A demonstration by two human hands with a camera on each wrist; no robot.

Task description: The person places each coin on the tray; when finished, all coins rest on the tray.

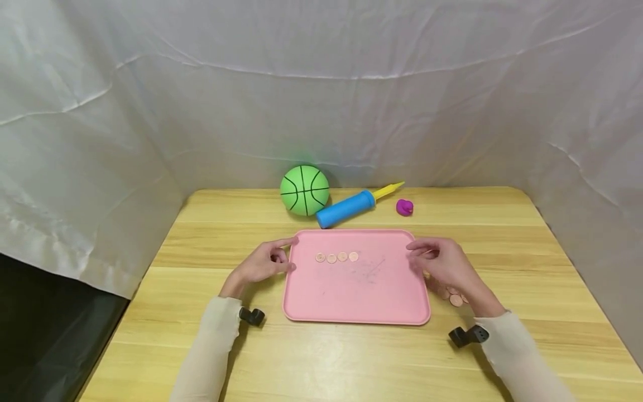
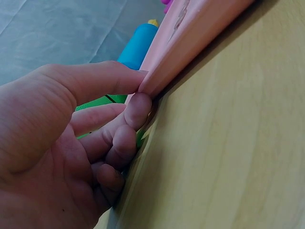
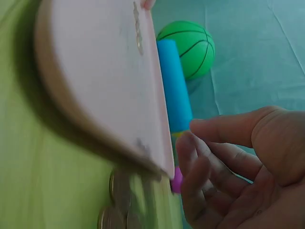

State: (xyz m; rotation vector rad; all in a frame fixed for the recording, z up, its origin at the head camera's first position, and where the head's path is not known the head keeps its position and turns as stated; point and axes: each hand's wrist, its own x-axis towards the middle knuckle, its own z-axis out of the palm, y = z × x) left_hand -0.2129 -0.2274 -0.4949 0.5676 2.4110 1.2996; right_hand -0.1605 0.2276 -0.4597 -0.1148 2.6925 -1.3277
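Note:
My left hand (image 1: 261, 262) is at the left edge of a pink tray (image 1: 351, 301). In the left wrist view its thumb (image 2: 112, 78) lies on the tray's rim, with a fingertip against the underside, pinching the edge. My right hand (image 1: 442, 259) hovers by the tray's right rim. Its thumb and forefinger tips come close together in the right wrist view, with nothing visible between them. Several copper-coloured coins (image 1: 342, 257) lie in a short row on the tray's upper left part. More loose coins (image 1: 455, 300) sit on the table beneath my right wrist, partly hidden by it.
Behind the tray stand a green ball (image 1: 303, 190) with black basketball lines and a blue hand pump (image 1: 346, 209) with a yellow nozzle. A small purple rubber duck (image 1: 404, 207) is right of the pump. Pale cloth (image 1: 351, 123) hangs around the wooden table (image 1: 331, 368).

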